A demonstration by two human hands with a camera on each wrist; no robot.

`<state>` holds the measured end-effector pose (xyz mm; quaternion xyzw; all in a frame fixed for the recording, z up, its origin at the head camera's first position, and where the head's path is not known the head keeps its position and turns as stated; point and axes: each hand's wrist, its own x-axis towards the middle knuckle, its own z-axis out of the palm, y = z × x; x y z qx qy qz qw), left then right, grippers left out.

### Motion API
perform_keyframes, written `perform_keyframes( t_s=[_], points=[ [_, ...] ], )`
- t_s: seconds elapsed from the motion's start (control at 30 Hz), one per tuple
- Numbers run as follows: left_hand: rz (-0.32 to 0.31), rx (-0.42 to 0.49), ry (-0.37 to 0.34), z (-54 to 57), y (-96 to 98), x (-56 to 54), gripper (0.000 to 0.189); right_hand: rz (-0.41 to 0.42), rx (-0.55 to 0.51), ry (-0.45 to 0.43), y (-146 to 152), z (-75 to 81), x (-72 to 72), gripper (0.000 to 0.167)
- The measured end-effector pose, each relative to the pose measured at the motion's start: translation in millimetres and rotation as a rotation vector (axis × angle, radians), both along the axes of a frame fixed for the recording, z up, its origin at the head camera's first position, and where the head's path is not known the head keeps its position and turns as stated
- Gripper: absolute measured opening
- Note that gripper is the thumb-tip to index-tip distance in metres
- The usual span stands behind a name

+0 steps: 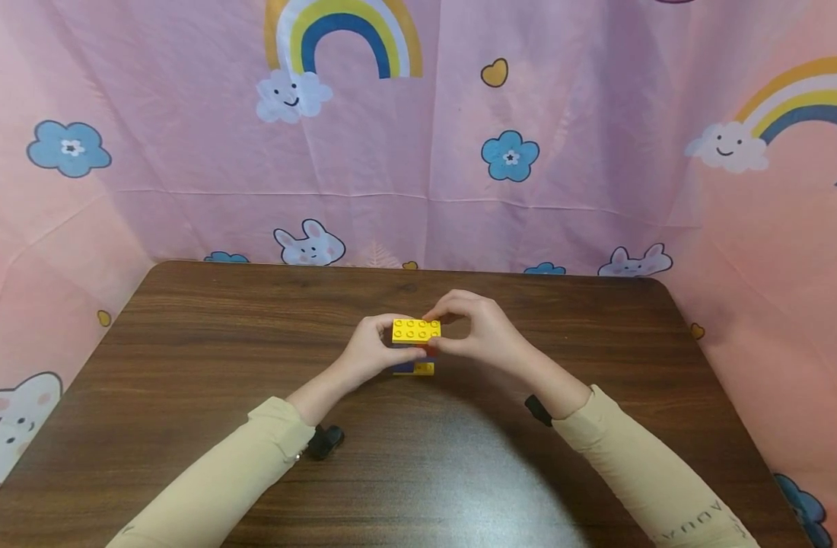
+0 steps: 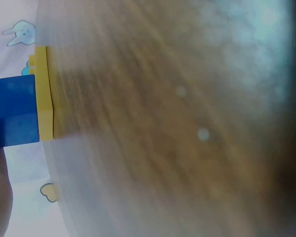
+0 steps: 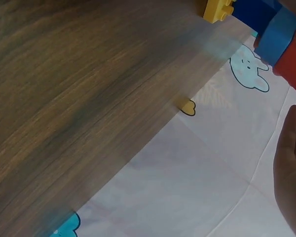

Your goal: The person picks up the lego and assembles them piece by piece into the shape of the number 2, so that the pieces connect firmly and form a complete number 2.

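A small stack of toy building bricks stands in the middle of the head view. Its top is a studded yellow brick (image 1: pixel 412 330), and a second yellow piece (image 1: pixel 425 370) forms the foot. Between them come a dark blue brick (image 2: pixel 15 111), a lighter blue brick (image 3: pixel 277 37) and a red brick (image 3: pixel 292 64). My left hand (image 1: pixel 372 350) grips the stack from the left, thumb across the near side. From the right, my right hand (image 1: pixel 485 329) pinches the right end of the top yellow brick between thumb and fingers. Fingers partly hide the middle layers.
The bricks are over a brown wood-grain table (image 1: pixel 254 335). Behind it hangs a pink and purple curtain (image 1: pixel 391 152) printed with rainbows, flowers and rabbits. Dark wrist devices (image 1: pixel 325 441) show beneath both forearms.
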<state>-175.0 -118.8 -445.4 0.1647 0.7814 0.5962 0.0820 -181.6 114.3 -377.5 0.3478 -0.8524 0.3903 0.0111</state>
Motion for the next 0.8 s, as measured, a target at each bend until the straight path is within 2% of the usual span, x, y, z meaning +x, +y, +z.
perform_keyframes(
  t_s=[0.5,0.8],
  points=[
    [-0.021,0.052,0.069,-2.3,2.9,-2.1,0.043,0.005,-0.005,0.005,-1.3,-1.1,-1.9,0.029],
    [-0.022,0.078,0.028,-1.3,2.6,-3.0,0.043,0.005,0.002,0.006,-1.9,-2.4,-2.4,0.028]
  ],
)
